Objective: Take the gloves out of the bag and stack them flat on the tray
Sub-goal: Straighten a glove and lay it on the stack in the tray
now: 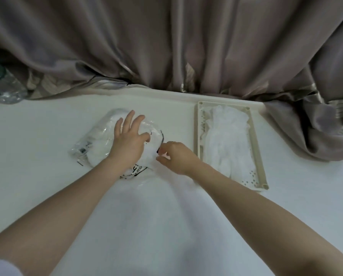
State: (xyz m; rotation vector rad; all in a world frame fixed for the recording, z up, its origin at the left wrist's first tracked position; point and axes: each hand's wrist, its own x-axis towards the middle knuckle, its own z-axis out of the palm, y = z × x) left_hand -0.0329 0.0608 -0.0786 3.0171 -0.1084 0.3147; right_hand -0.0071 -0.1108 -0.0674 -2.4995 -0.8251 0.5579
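White gloves (229,140) on a beige tray (257,148), its base speckled with dark dots. White worktop (47,136) all round. The bag (91,144) is clear plastic, black lettering on it, more white showing through. Behind, a curtain (166,40) in dusty mauve-grey with a shiny pale band. Far left, a clear bottle (1,84), dark green on top.

White gloves (229,140) flat in tray (259,156)
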